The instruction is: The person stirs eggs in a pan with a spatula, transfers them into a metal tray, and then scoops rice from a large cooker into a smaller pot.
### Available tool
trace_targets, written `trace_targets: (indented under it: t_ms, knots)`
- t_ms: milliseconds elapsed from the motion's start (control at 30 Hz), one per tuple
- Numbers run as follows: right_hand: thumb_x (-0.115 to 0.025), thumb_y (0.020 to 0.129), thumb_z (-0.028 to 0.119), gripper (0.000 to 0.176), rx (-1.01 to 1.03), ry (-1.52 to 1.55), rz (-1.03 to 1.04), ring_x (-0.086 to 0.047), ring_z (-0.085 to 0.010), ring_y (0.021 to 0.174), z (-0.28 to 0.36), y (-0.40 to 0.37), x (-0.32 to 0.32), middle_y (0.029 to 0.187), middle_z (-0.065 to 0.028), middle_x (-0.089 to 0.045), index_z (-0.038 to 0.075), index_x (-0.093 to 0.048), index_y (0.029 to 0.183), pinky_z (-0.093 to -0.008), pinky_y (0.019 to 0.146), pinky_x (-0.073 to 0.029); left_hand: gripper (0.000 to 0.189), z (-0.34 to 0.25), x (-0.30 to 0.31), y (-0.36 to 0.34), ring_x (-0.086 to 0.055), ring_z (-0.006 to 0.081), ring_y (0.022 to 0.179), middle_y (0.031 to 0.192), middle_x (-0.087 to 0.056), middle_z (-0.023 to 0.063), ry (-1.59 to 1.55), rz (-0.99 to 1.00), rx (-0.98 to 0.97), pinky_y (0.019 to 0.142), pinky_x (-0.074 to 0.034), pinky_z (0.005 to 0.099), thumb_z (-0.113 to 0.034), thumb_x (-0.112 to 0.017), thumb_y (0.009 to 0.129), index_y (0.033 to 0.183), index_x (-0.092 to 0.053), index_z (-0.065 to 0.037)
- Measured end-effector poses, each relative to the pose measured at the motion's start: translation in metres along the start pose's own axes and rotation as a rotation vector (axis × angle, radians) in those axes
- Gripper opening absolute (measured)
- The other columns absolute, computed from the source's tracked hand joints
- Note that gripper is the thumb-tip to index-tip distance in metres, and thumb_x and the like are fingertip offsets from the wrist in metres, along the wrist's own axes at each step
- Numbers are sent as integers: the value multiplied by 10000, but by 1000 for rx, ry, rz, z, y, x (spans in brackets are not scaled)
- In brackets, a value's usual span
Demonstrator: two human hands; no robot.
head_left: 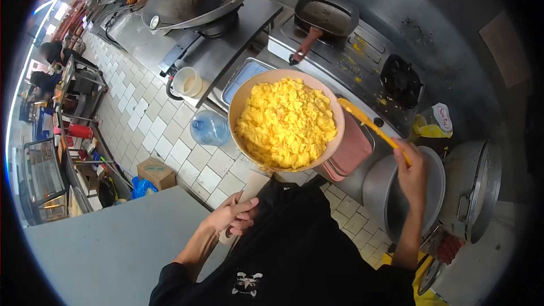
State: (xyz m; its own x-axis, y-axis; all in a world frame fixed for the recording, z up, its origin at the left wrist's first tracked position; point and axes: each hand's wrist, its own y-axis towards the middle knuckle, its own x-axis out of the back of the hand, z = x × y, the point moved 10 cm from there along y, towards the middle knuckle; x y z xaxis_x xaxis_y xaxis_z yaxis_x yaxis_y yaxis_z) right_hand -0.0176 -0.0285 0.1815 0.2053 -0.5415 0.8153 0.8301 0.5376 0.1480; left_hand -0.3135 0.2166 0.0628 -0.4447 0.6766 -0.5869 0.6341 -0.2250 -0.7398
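Note:
My left hand (233, 215) is wrapped round the pale handle (256, 186) of a round frying pan (237, 99), which I hold up in front of my body. Yellow scrambled eggs (286, 124) fill the pan in a heap. In my right hand (411, 173) is a yellow-orange spatula (371, 124), its flat end just beside the pan's right rim. Bits of egg cling to the spatula. Beneath the pan's right side, a pink rectangular tray or lid (354, 150) partly shows.
A square pan (327, 14) sits on the gas stove (371, 51), near a bare burner (401, 79). Large pots (374, 192) stand right. A wok (204, 0) is at upper left, a water jug (209, 128) below it. Several people (54, 54) are far left.

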Motion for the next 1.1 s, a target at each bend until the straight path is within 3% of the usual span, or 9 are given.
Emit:
trace_targets:
  t_ms: [133,233,333,533,667,867,1000,1033,1100]
  knots:
    - [-577,970,137,238,-79,143,-67,-666,-203,761,11,1,-70,957,-143,-701,12,-660,1155,-304,696,-502,168,-28,32,-15,-273,6,420,611,-336,-70,-36,11,-5,335,-194,188,-217,-561,1000,931,-421,-153]
    - [-578,970,166,249,-172,101,-37,-683,-224,813,14,9,-119,1002,-163,-702,38,-662,1167,-312,713,-506,147,-46,56,-19,-266,0,418,615,-336,-73,-31,-42,-7,322,-204,185,-196,-553,1000,947,-421,-161]
    - [-581,953,200,234,-204,157,-84,-666,-351,860,12,19,-156,968,-136,-694,108,-679,1145,-410,722,-512,134,-58,71,-13,-258,4,416,613,-334,-74,-87,-39,-7,317,-204,187,-175,-542,1004,934,-428,-162]
    - [-588,953,207,257,-269,85,2,-666,-334,880,-16,62,-209,999,-141,-695,92,-672,1166,-397,760,-504,77,-80,83,3,-261,5,410,606,-337,-68,-182,-14,23,307,-202,184,-138,-498,1018,948,-467,-137]
    - [-585,946,205,243,-199,101,-11,-659,-346,883,-35,99,-233,984,-150,-688,110,-681,1149,-421,754,-502,91,-95,77,7,-260,6,399,606,-346,-63,-209,-67,52,301,-202,180,-143,-499,1017,928,-480,-137]
    - [-570,947,202,241,-129,8,127,-649,-350,850,-52,140,-282,945,-152,-674,132,-690,1144,-450,715,-500,105,-113,63,8,-253,7,398,607,-340,-71,-148,-203,116,303,-191,181,-151,-504,1016,916,-475,-136]
    - [-560,949,190,250,-96,-14,137,-636,-361,824,-54,154,-294,905,-153,-647,137,-686,1158,-455,692,-496,70,-133,47,1,-301,2,436,665,-377,-44,-155,-282,140,337,-229,168,-161,-497,1021,1009,-455,-107]
    - [-558,950,188,251,-95,-11,142,-635,-360,829,-55,155,-295,910,-154,-646,136,-685,1160,-455,692,-496,155,-139,51,-1,-347,28,458,737,-444,2,-102,-319,93,362,-286,183,-164,-499,1021,1133,-420,-91]
    - [-553,952,186,253,-93,-11,148,-633,-357,840,-56,157,-293,920,-155,-643,134,-683,1164,-453,692,-496,226,-158,40,-11,-369,59,462,782,-484,33,66,-497,-6,369,-319,210,-161,-505,1017,1195,-383,-93]
